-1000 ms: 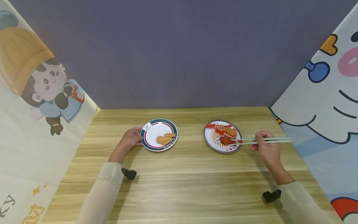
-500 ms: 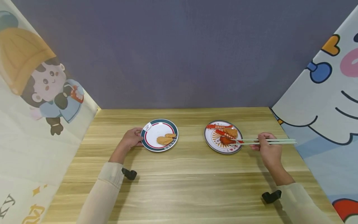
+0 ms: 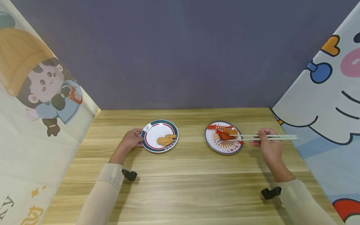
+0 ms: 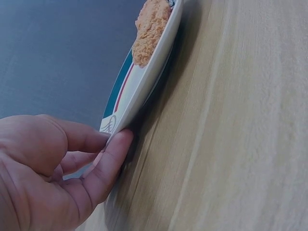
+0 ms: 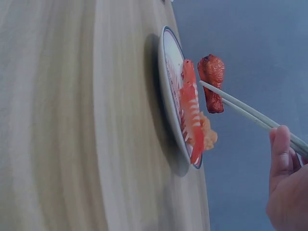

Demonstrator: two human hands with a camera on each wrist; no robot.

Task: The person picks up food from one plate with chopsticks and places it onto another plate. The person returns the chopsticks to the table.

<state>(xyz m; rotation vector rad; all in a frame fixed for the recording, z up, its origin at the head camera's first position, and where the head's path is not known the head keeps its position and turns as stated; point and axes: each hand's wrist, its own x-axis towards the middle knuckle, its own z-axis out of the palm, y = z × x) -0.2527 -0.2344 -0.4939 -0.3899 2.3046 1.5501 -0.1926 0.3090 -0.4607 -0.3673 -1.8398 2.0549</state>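
My left hand (image 3: 132, 138) pinches the left rim of a white plate (image 3: 152, 137) with a green and red border. Its thumb lies over the rim, fingers under it, in the left wrist view. Two pieces of breaded fried chicken (image 3: 165, 141) lie on that plate. My right hand (image 3: 270, 148) holds a pair of pale green chopsticks (image 3: 281, 137). Between their tips is a reddish-brown chicken drumstick (image 5: 212, 82), raised above the second plate (image 5: 168, 72). Red shrimp (image 5: 193, 120) and a golden fried piece (image 5: 209, 134) lie on this plate, partly hidden by the drumstick in the head view.
Both plates stand on a wood-grain table (image 3: 180, 187), apart from each other. A grey panel (image 3: 182, 56) rises behind the table. Cartoon-printed walls (image 3: 323, 125) flank it on both sides.
The chopsticks have lifted the drumstick off the right plate and carried it slightly back and left. The left hand and its plate have stayed put.
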